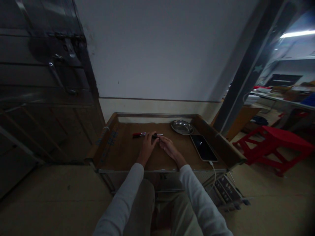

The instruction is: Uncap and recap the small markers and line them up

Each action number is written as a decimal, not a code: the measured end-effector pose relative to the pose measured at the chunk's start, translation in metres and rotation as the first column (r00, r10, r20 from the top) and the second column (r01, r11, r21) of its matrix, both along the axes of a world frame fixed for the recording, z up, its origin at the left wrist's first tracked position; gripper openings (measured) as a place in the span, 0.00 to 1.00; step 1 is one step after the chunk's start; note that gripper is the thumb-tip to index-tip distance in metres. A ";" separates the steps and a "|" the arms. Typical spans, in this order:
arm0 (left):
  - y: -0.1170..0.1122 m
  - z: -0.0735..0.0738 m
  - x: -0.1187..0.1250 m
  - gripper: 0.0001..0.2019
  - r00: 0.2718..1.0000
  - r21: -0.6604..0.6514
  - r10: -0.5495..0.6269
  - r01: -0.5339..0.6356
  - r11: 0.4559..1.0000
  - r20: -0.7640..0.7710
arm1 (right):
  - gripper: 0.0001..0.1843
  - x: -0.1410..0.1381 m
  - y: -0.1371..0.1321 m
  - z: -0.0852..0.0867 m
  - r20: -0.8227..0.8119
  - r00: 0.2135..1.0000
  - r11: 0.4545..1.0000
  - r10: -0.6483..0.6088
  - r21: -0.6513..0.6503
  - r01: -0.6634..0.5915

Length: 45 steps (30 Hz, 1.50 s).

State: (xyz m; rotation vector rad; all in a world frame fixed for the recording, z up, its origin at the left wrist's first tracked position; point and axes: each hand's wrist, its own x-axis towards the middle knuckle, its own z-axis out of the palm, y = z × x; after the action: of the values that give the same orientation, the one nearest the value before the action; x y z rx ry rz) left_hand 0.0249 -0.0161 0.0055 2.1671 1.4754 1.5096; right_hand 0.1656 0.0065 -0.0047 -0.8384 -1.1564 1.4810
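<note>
A thin tool with a red handle and a metal shaft (141, 134) lies across the far middle of the cardboard-lined tray table (123, 154). My left hand (147, 146) reaches up to it, fingertips touching the shaft. My right hand (168, 147) lies beside it, fingers curled toward the dark right end of the tool near a small black piece (155, 135). Whether either hand grips the tool is hard to make out in the dim light. Both arms wear white sleeves.
A round metal dish (182, 127) sits at the tray's far right. A dark phone (203, 147) with a white cable lies along the right side. A red stool (273, 144) stands to the right, a metal cabinet (44, 82) to the left, a wall behind.
</note>
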 end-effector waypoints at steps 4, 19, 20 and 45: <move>-0.001 0.000 -0.001 0.15 1.000 0.056 -0.015 0.014 0.998 0.027 | 0.13 0.000 -0.001 0.000 -0.041 0.999 0.997 0.024 -0.070 -0.027; 0.003 0.001 -0.008 0.08 0.960 0.047 0.130 -0.146 0.988 0.250 | 0.19 0.008 0.013 -0.014 -0.049 0.969 0.967 -0.242 0.071 0.245; 0.004 0.000 -0.007 0.07 0.965 0.030 0.121 -0.132 0.991 0.234 | 0.20 0.009 0.015 -0.016 -0.038 0.954 0.949 -0.298 0.091 0.301; 0.006 -0.013 -0.006 0.09 0.969 -0.138 0.013 -0.048 0.989 -0.246 | 0.07 0.007 0.007 -0.018 0.612 0.639 0.759 -0.467 0.648 -0.066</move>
State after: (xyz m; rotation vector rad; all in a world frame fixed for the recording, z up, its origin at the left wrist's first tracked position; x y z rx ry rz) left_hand 0.0191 -0.0099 -0.0077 2.3189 1.6404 1.1360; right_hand 0.1731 0.0137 -0.0227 -1.0875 -1.9417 0.3991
